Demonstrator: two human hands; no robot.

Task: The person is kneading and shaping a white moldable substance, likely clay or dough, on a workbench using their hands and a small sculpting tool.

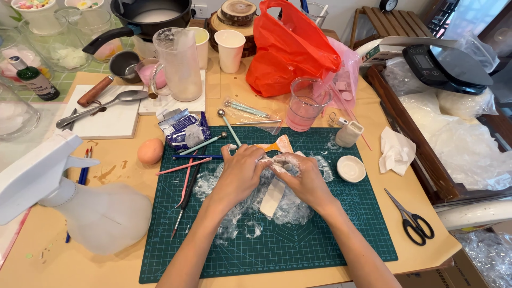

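Note:
Both my hands meet over crumpled clear plastic wrap [288, 205] on a green cutting mat [320, 234]. My left hand [241, 173] pinches a small white lump of clay [277, 160] at its fingertips. My right hand [303, 178] grips the same lump from the other side, fingers dusted white. A flat white strip [272, 198] lies on the wrap below my hands. An orange scraper [277, 145] pokes out just beyond my fingers.
Modelling tools and brushes [188, 184] lie left on the mat, an egg [150, 151] beside them. A spray bottle [80, 205] stands at front left, black scissors [410, 218] at right. A small white dish [351, 168], pink-liquid cup [306, 106] and orange bag [290, 50] sit behind.

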